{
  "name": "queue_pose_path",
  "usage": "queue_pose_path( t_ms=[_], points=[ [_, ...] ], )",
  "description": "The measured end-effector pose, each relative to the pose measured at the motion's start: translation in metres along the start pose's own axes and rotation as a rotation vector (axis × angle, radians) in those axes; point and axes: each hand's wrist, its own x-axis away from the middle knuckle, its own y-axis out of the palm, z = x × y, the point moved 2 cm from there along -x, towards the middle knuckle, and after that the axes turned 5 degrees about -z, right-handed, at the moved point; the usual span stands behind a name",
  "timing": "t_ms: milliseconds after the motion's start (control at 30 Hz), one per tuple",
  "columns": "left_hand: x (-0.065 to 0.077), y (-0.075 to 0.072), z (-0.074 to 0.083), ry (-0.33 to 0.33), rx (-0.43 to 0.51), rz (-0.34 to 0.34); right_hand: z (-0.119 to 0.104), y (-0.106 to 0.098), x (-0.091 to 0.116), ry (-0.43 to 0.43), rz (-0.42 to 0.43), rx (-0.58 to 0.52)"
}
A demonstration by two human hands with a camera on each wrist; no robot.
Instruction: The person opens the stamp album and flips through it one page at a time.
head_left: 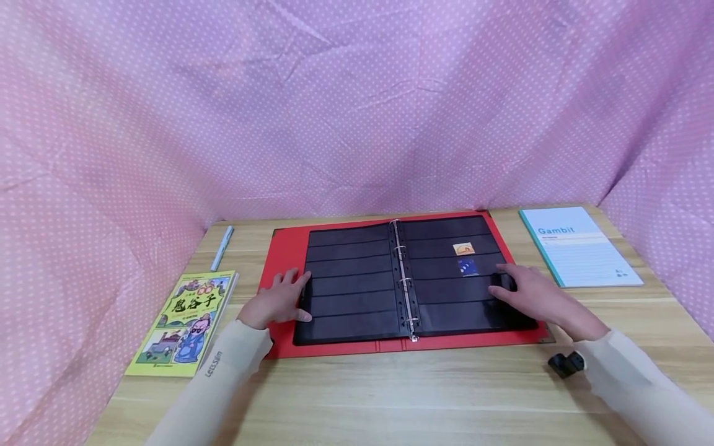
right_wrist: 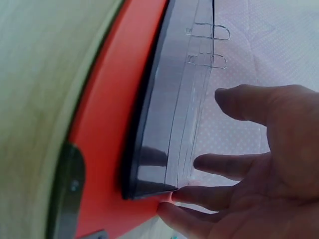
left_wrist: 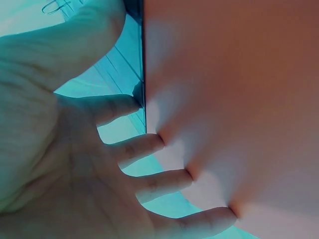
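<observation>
A red ring binder (head_left: 287, 251) lies open on the table, with black pocket pages (head_left: 346, 303) on both sides of its metal rings (head_left: 405, 283). Its right page holds an orange-and-cream stamp (head_left: 463, 249) and a dark blue stamp (head_left: 468, 267). At the binder's left side is my left hand (head_left: 279, 298), fingers spread; in the left wrist view its straight fingertips touch a smooth reddish surface. My right hand (head_left: 530, 291) is at the right page's outer edge, fingers extended and thumb apart; the right wrist view shows the page corner (right_wrist: 154, 184) by the fingertips.
Left of the binder are a yellow comic-covered book (head_left: 184, 322) and a light blue pen (head_left: 222, 248). A pale "Gambit" notebook (head_left: 582, 248) lies to the right. Near my right wrist sits a small black object (head_left: 566, 364). Pink dotted cloth (head_left: 357, 124) hangs behind the wooden table (head_left: 390, 396).
</observation>
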Motion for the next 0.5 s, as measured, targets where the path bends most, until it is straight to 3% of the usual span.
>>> queue_pose_path(
  t_ms=[267,500],
  points=[
    [0.001,0.0,0.002,-0.011,0.003,-0.013,-0.01,-0.005,0.008,-0.034,0.052,-0.027],
    [0.0,0.001,0.001,-0.021,0.012,-0.016,-0.033,-0.013,0.017,-0.072,0.078,0.007]
  ],
)
